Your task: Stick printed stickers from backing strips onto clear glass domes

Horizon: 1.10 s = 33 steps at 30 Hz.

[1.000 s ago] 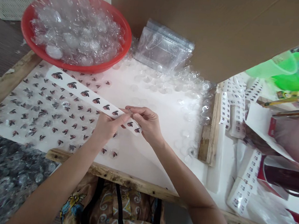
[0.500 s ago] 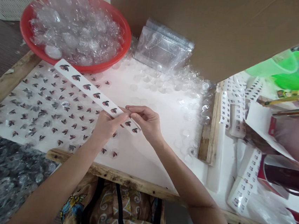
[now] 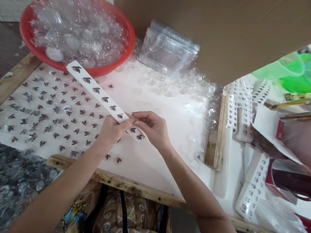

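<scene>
Here, the person's left hand (image 3: 113,130) is gripping a white strip (image 3: 99,93) printed with a single row of small dark pictures, its thumb lying on top and its fingers closing beneath. The right hand (image 3: 152,128) is nearly closing, with thumb and forefinger pinching together right beside the left thumb; whether anything is sitting between those fingertips is too small to tell. The strip is slanting over the white bench (image 3: 151,163), its far end reaching to the front rim of a red basin (image 3: 130,52) and its near end poking out below the fingers. The basin is holding a heap of clear plastic pieces (image 3: 78,32). Under and to the left of the strip, many small round pieces with dark pictures (image 3: 61,122) are lying spread across the bench, while clear discs (image 3: 169,90) are lying scattered toward its far and right sides. A clear plastic packet (image 3: 169,50) is resting between the basin and a large brown cardboard panel (image 3: 221,31). Wooden strips (image 3: 137,188) are edging the bench. Farther right, bundles of printed strips (image 3: 252,186) are lying near a dark red mug (image 3: 293,183), and green plastic containers (image 3: 281,68) are standing behind.
</scene>
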### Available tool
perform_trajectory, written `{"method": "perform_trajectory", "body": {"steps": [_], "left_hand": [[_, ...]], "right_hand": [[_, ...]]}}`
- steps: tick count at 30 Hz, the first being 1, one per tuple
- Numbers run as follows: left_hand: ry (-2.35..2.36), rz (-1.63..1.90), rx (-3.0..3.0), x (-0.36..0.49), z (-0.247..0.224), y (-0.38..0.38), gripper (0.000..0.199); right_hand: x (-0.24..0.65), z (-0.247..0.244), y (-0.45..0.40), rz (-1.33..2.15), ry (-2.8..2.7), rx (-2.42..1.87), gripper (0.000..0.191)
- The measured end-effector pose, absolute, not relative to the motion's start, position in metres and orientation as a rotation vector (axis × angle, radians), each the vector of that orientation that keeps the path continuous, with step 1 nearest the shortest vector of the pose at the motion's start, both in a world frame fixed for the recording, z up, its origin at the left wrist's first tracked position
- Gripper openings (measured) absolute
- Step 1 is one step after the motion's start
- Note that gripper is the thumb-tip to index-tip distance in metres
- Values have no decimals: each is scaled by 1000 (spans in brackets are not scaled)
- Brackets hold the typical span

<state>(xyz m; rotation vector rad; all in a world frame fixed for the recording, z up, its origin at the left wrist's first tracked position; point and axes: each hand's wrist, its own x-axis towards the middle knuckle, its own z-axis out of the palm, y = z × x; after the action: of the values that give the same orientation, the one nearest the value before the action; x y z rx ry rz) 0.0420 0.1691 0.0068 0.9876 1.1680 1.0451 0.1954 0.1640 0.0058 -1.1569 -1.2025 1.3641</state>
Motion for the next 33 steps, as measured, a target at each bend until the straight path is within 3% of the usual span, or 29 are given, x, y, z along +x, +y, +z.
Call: {"method": "perform_trajectory", "body": {"steps": [4, 33], "left_hand": [[1130, 1043, 997, 42, 7, 169, 16], [1152, 1086, 899, 41, -1, 167, 13]], "right_hand": [[199, 5, 167, 1420, -1190, -1157, 33], [193, 7, 162, 1554, -1207, -1059, 27]]}}
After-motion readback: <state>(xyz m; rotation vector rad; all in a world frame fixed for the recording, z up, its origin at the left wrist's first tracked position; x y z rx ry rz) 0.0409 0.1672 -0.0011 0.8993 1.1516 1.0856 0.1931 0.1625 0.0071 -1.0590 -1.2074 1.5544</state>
